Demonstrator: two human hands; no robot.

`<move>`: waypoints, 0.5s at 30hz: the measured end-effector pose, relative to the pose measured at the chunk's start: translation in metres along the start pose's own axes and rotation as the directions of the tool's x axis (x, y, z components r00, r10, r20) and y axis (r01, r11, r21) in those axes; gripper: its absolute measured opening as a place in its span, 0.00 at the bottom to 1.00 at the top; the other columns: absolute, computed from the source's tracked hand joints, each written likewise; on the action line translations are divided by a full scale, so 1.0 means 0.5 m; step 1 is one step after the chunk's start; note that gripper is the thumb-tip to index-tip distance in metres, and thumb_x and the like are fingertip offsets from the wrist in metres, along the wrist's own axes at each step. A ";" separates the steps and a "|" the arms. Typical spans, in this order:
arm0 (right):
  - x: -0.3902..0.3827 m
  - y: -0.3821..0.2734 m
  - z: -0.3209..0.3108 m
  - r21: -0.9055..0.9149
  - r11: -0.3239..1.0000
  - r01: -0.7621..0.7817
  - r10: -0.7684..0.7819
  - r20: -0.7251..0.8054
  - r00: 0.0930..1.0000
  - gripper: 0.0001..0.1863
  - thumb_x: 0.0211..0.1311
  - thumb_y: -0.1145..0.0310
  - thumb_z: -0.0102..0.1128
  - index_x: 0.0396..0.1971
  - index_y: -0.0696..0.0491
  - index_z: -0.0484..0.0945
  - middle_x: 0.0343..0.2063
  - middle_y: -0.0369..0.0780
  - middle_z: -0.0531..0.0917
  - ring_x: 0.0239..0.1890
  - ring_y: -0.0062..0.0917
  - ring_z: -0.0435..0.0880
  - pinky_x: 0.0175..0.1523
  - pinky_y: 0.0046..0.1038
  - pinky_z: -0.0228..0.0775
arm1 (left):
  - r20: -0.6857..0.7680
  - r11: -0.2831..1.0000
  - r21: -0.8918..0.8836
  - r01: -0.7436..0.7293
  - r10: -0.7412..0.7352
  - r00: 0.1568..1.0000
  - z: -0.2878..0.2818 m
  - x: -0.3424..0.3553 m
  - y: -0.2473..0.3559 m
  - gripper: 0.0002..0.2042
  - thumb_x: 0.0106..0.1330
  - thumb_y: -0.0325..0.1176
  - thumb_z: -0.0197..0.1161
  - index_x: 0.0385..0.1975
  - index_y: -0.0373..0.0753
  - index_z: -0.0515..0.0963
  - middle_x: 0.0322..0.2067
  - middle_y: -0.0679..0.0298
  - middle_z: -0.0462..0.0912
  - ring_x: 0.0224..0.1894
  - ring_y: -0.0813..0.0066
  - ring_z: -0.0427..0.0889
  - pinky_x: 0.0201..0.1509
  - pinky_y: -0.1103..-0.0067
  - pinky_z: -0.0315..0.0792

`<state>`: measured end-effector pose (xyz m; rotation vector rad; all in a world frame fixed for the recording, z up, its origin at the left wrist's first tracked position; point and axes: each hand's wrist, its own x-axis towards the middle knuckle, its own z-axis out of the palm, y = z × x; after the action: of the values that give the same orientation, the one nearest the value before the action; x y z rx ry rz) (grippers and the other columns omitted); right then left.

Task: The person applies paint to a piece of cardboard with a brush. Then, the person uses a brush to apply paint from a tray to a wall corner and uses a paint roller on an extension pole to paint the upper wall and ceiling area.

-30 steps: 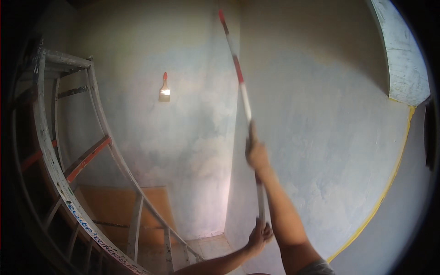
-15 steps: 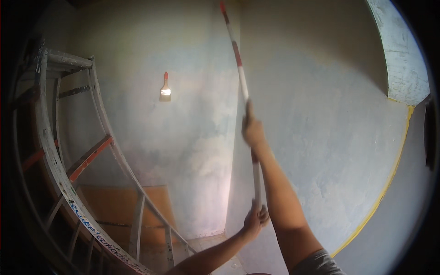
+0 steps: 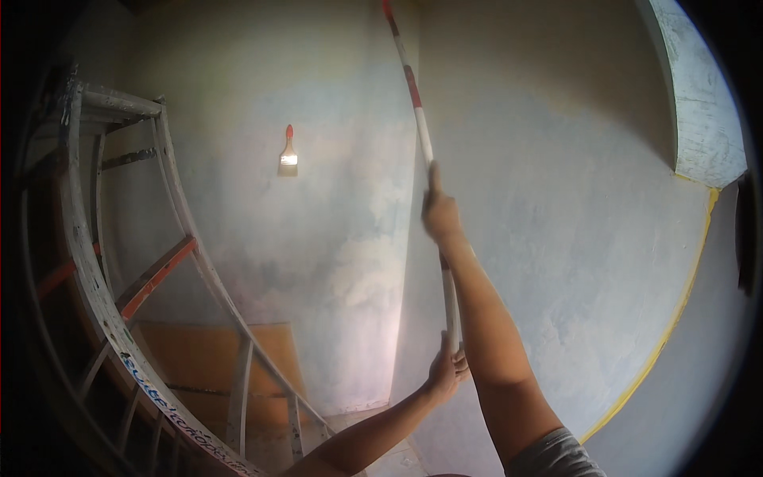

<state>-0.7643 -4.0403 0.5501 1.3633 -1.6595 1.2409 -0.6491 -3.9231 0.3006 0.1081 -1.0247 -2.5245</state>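
Item: long pole (image 3: 419, 123), red and white banded, held near upright in the corner where two plastered walls meet. Its upper end runs out of view at the top edge; its lower end sits in the lower hand.

Right hand (image 3: 439, 215): raised high, arm stretched up from the lower edge. Fingers clenched round the pole about midway along its visible length, with one digit laid straight up the shaft (which digit it is cannot be told). The pole passes through the fist and continues below it, close beside the forearm.

Left hand (image 3: 447, 370): lower, reaching up from the bottom of the view. Fingers (image 3: 459, 364) wrapped round the bottom end of the pole; the shaft rises out of the top of this grip and a digit lies along it.

Left wall (image 3: 334, 207): pale, patchy blue-grey plaster. A paintbrush (image 3: 288, 153) with a red handle hangs on it, bristles down, well apart from the pole and both hands.

Right wall (image 3: 572, 207): same patchy finish, bordered low on the right by a curving yellow strip (image 3: 675, 318) (tape or paint, not clear which).

Ladder (image 3: 143, 262): grey, paint-spattered frame at left with red-orange crosspieces, leaning toward the left wall, well apart from the hands.

Brown board (image 3: 203, 358): low against the left wall, behind the ladder rails.
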 end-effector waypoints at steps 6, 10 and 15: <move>-0.242 0.014 0.047 0.099 0.995 -0.013 0.010 0.037 0.999 0.39 0.75 0.68 0.48 0.80 0.45 0.41 0.16 0.56 0.79 0.17 0.51 0.80 0.24 0.49 0.71 | -0.045 0.995 -0.095 0.012 -0.016 0.999 -0.125 -0.089 -0.170 0.30 0.75 0.69 0.39 0.22 0.49 0.59 0.17 0.75 0.52 0.17 0.81 0.50 0.22 0.80 0.48; -0.052 -0.013 -0.033 0.071 0.997 -0.029 0.026 0.043 0.999 0.37 0.75 0.67 0.47 0.79 0.45 0.43 0.20 0.59 0.81 0.22 0.55 0.82 0.30 0.52 0.75 | -0.073 0.999 0.007 -0.035 0.035 0.997 0.012 -0.022 -0.047 0.31 0.76 0.69 0.34 0.18 0.50 0.56 0.15 0.75 0.50 0.16 0.80 0.49 0.23 0.80 0.47; -0.138 0.016 0.017 0.078 0.993 -0.093 0.085 0.106 0.991 0.37 0.76 0.68 0.45 0.79 0.44 0.43 0.24 0.60 0.83 0.24 0.55 0.83 0.33 0.49 0.76 | -0.013 1.000 0.024 0.020 -0.020 1.000 -0.073 -0.040 -0.095 0.32 0.75 0.71 0.35 0.18 0.49 0.57 0.15 0.74 0.50 0.16 0.80 0.49 0.23 0.80 0.48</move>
<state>-0.7543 -4.0240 0.4827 1.4376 -1.7740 1.3233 -0.6390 -3.9081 0.2403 0.1420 -1.0542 -2.5263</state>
